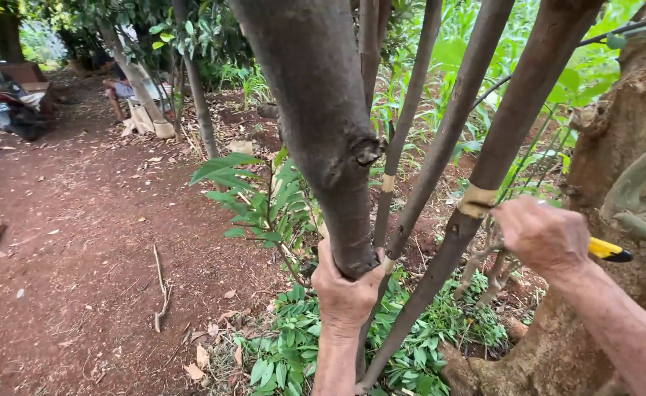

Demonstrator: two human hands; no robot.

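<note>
1. My left hand [345, 290] wraps its fingers shut round the thick, rough-barked trunk [323, 132], just below a knot.
2. My right hand [544, 235] clenches a yellow-handled tool [607, 251] against a slimmer stem [499, 147], beside its pale stripped ring [477, 200].
3. I see bare red soil [66, 242] scattered with dry leaves, outdoors.
4. I count four slim stems to one thick trunk.

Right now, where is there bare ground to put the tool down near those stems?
Bare red soil lies open left of the leafy sapling, bordered by a fallen stick. Around the left hand on the thick trunk and the right hand holding the yellow-handled tool, stems and cut leaves crowd the ground.
</note>
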